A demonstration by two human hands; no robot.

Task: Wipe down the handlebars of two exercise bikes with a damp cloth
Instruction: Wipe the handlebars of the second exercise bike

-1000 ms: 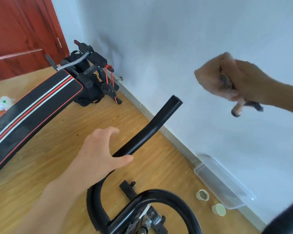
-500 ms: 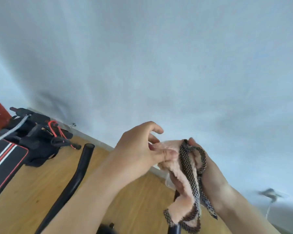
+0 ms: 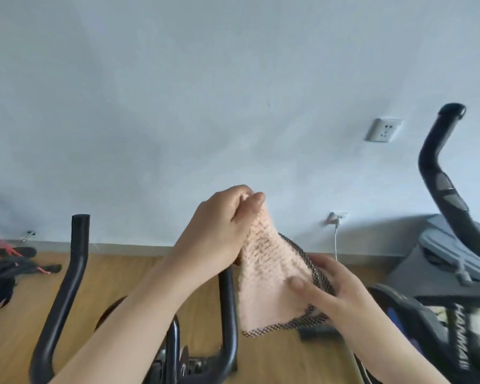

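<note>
head view: a pale pink nubbly cloth with a black-and-white checked border [image 3: 263, 275] hangs spread in the air at the centre of the frame. it is held up in front of the black curved tubular handlebars of the near bike [image 3: 229, 300]. whether it brushes the bar behind it cannot be told.

the cloth looks soft, limp and light. if damp, it would likely cling and sag, so it should drape round a tube rather than keep any shape. the bound border looks firmer than the pile, so it seems the sensible place to hold while spreading the cloth. for wiping, the better hold is probably the pile wrapped round the bar with the palm behind it.

the left hand [image 3: 219, 231] comes up from the lower left. its fingers and thumb are drawn together, pinching the top corner of the cloth. the right hand [image 3: 336, 295], from the lower right, grips the lower right edge, with the thumb pressed on the pink face and the fingers curled behind the border. both hands are clamped on the cloth and draw it into a slack sheet between them.

the near bike's bars rise in the lower left and lower centre of the frame. the second bike's black bent handlebar [image 3: 438, 173] stands at the right edge, well apart from the cloth. this looks like readying the cloth, with no wiping stroke yet begun.
</note>
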